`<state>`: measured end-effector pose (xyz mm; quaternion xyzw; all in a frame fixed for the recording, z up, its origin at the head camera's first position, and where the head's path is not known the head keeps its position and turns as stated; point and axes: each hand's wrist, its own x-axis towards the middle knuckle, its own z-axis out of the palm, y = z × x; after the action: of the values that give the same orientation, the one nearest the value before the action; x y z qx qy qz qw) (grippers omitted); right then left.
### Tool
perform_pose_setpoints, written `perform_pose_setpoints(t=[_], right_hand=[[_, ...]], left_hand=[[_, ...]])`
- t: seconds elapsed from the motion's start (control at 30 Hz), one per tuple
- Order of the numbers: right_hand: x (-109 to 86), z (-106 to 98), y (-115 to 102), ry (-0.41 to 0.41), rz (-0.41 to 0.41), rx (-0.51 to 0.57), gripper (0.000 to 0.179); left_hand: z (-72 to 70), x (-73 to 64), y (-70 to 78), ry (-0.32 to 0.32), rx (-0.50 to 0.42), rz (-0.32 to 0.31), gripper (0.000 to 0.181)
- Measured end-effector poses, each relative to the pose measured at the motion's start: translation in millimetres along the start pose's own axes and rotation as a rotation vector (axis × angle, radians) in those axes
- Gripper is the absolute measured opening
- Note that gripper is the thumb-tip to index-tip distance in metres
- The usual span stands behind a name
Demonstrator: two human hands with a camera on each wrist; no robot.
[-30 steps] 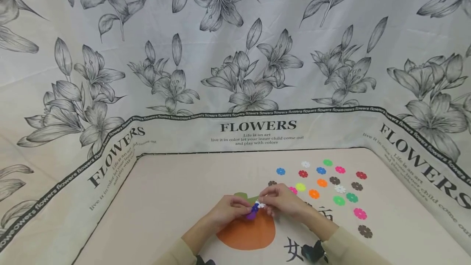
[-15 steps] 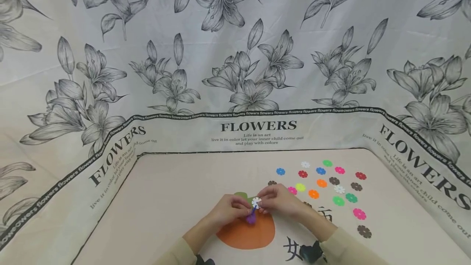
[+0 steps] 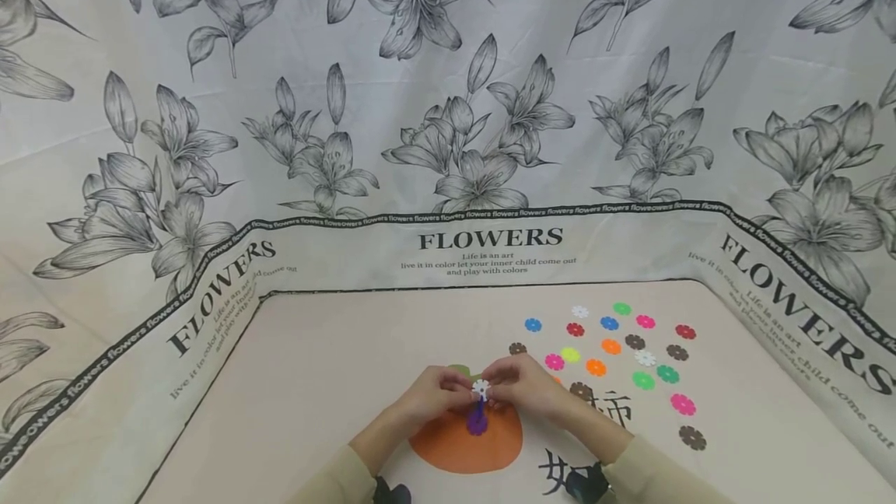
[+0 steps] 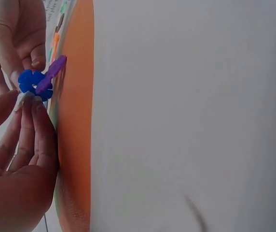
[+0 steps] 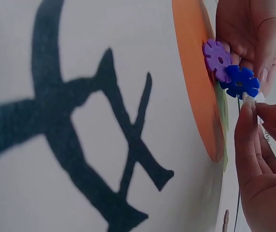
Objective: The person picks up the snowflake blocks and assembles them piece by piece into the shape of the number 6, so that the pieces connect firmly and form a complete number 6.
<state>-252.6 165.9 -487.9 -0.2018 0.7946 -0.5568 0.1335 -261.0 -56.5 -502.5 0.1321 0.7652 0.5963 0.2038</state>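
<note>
Three flower-shaped notched plastic discs are joined in a chain between the hands: a white disc (image 3: 481, 389) on top, a blue disc (image 5: 241, 82) in the middle and a purple disc (image 3: 477, 423) hanging below. The left hand (image 3: 435, 397) pinches the chain from the left, with thumb and fingertips at the white and blue discs. From the right, the right hand (image 3: 523, 389) pinches the white disc where it meets the blue one. Fingers hide part of the white disc in both wrist views. Below the hands lies an orange persimmon-like shape (image 3: 455, 449) with green leaves.
Several loose notched discs lie at the right, among them a pink disc (image 3: 683, 404), an orange disc (image 3: 596, 368) and a brown disc (image 3: 692, 438). Black printed characters (image 3: 612, 411) mark the cloth beside the right forearm. A flower-printed curtain (image 3: 483, 123) stands behind the table.
The white disc has turned from tilted to facing the head camera and shifted slightly left. The right hand has moved left, closer to the left hand; the purple disc now hangs below, facing forward.
</note>
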Motion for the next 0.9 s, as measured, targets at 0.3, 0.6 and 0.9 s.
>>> perform_pose_setpoints(t=[0.3, 0.6, 0.9], right_hand=[[-3.9, -3, -11, 0.013, -0.003, -0.066, 0.027], [-12.4, -35, -7, 0.170, 0.023, -0.461, 0.024], [-22.6, -71, 8, 0.273, 0.167, -0.568, 0.029]], left_hand=[[-4.3, 5.1, 3.2, -0.055, 0.005, 0.004, 0.012], [-6.6, 7.6, -4.2, -0.069, -0.097, -0.020, 0.014], [-7.7, 7.1, -3.4, -0.097, -0.147, -0.008, 0.013]])
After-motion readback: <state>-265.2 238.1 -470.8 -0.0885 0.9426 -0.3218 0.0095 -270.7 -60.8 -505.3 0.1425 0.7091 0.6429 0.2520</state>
